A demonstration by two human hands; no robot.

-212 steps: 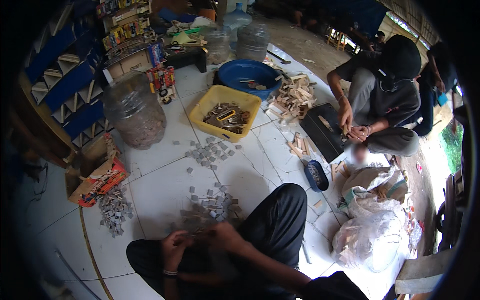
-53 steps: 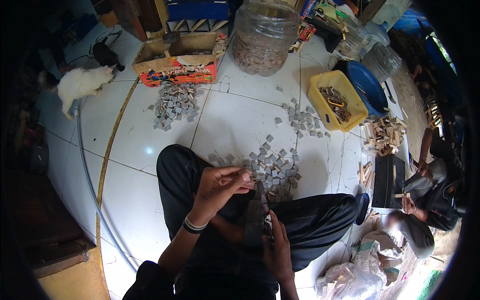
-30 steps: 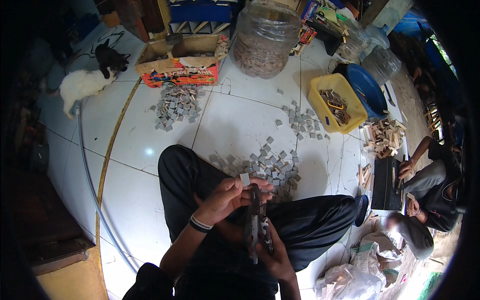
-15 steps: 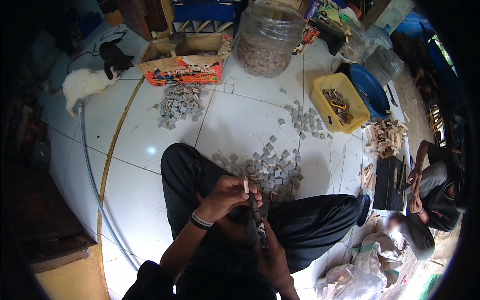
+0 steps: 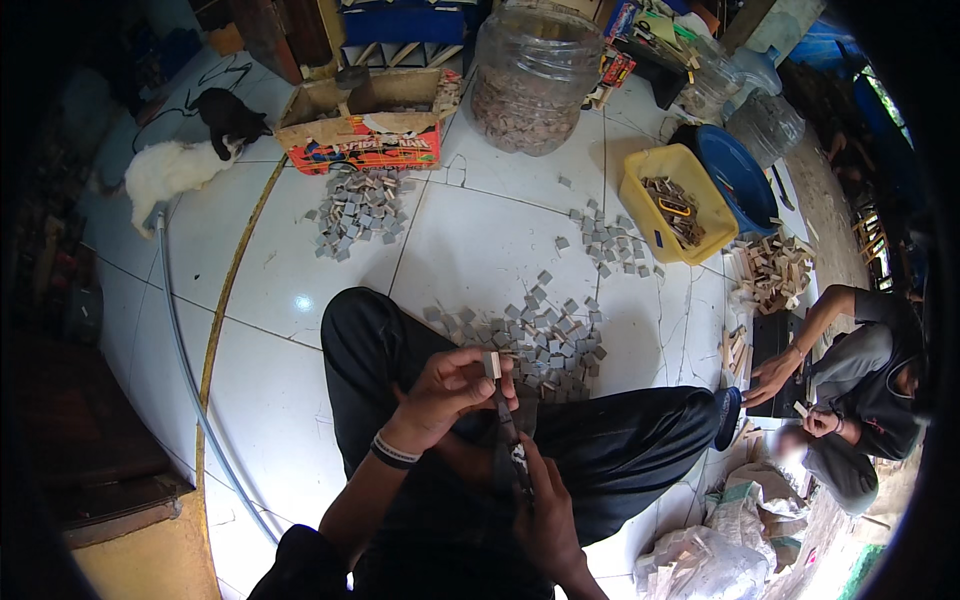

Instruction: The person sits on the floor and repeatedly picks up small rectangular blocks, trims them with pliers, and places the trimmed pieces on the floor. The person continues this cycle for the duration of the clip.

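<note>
My left hand [image 5: 437, 395] pinches a small pale wooden block [image 5: 491, 366] between thumb and fingers above my lap. In my right hand [image 5: 548, 515] is a dark, narrow knife-like tool [image 5: 519, 458], its thin end pointing up beneath the block. Whether the tool touches the block, I cannot tell. Just beyond my hands, between my bent legs, a loose pile of small grey-faced wooden blocks [image 5: 552, 335] covers the tiles.
Another block pile [image 5: 360, 215] lies by a red cardboard box [image 5: 370, 145]. Beyond are a clear plastic jar [image 5: 535, 90], yellow basin [image 5: 690, 240] and blue basin [image 5: 745, 180]. A co-worker [image 5: 860, 390] sits at right; two cats [image 5: 185, 165] and a grey hose [image 5: 180, 340] are left.
The block in my left hand has turned, showing a wider face. My right hand and the tool have shifted slightly. The co-worker's arm has stretched out toward my foot.
</note>
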